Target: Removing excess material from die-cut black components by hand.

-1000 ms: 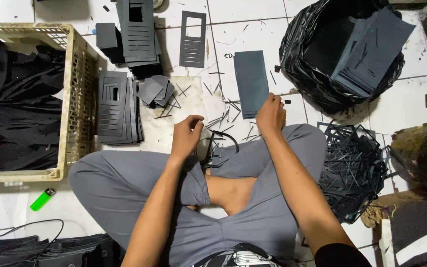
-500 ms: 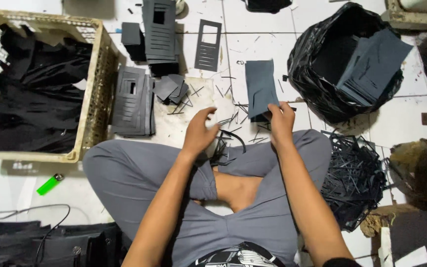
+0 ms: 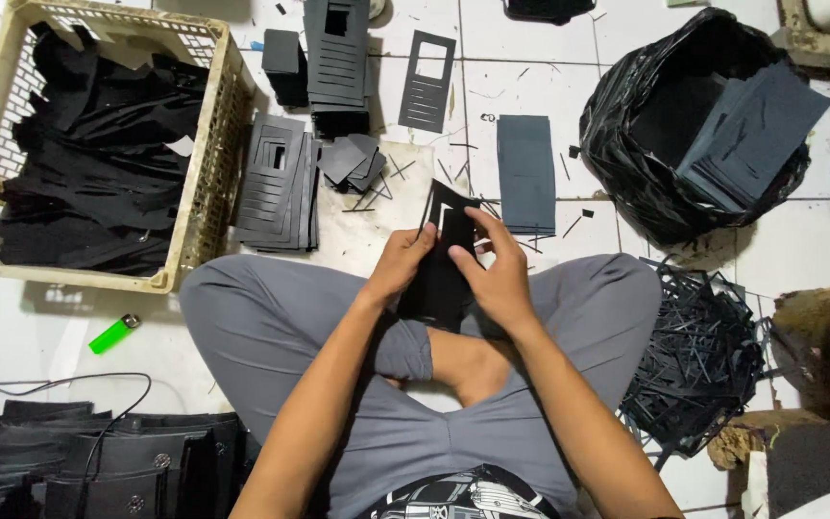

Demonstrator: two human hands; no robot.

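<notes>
Far left: cream plastic crate [image 3: 206, 144] packed with black scraps; green lighter [image 3: 113, 333] on tile below. Centre, above crossed legs: left hand [image 3: 402, 262] and right hand [image 3: 498, 274] both pinch 1 black cut-out sheet [image 3: 446, 252], possibly several stacked. Right: black bag [image 3: 655, 183] holding dark sheets.

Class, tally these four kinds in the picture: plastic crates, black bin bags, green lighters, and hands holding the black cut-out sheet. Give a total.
Plastic crate: 1
Black bin bag: 1
Green lighter: 1
Hands on the black cut-out sheet: 2, left hand and right hand
Total: 5
</notes>
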